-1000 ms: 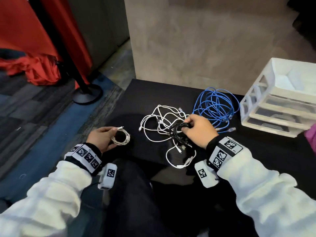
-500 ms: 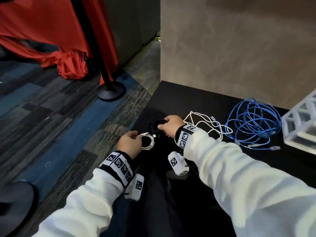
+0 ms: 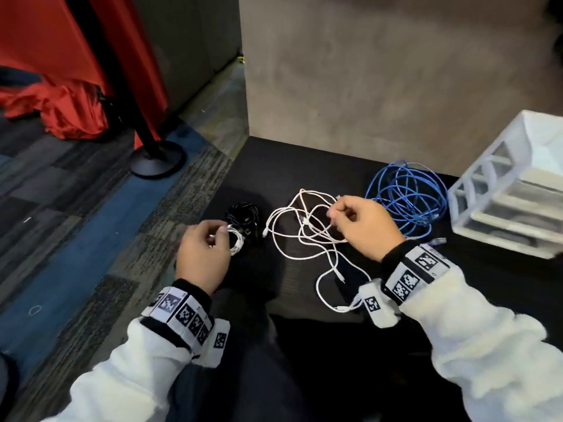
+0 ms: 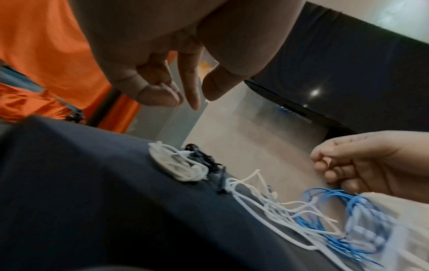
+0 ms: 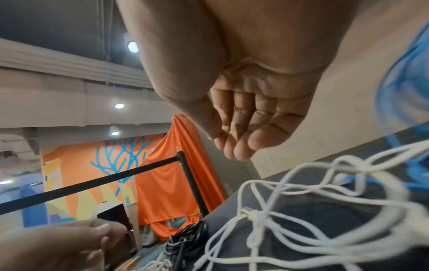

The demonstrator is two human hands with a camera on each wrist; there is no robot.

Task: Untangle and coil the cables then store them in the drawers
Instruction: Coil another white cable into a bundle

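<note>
Small white coil (image 4: 178, 163) lies on worktop (image 3: 274, 159) under left hand (image 3: 202, 257), fingers (image 4: 192, 88) loosely curled, holding nothing. Black coil (image 3: 243, 213) just beyond. Right hand (image 3: 362, 229) fingers (image 3: 333, 213) relaxed above loose white cables (image 3: 304, 236); blue cable (image 3: 408, 196), drawers (image 3: 511, 202) beyond.

Patterned blue-grey carpet (image 3: 91, 214) underfoot, beige wall (image 3: 380, 71) ahead. Red drape (image 3: 61, 111) behind a black stanchion (image 3: 152, 156). Ceiling spotlights (image 5: 119, 105) overhead.
</note>
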